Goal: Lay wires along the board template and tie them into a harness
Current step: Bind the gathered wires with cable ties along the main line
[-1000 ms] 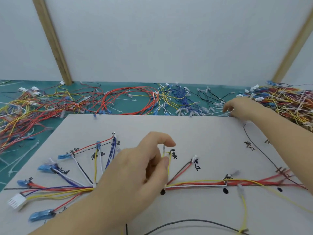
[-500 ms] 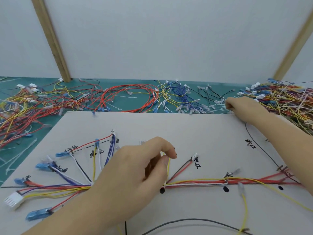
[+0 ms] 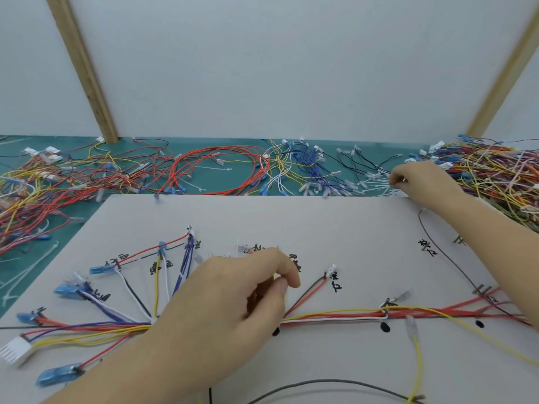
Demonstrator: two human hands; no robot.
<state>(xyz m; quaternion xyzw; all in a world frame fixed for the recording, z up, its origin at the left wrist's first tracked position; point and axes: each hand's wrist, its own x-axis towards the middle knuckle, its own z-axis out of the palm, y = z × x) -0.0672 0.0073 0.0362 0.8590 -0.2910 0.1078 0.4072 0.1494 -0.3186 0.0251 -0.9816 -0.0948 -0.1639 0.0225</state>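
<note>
Head view: a harness is largely laid on the board, its trunk running left to right near the near edge, with branches fanned toward the far side. A yellow wire is pinched between thumb and forefinger of the left hand. At the far edge, white ties are picked at by the right hand with curled fingers; a grip cannot be confirmed. Most tying appears left.

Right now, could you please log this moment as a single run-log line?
left hand: pinches yellow wire on board | right hand: reaching into white cable ties past board edge | harness: untied here
</note>
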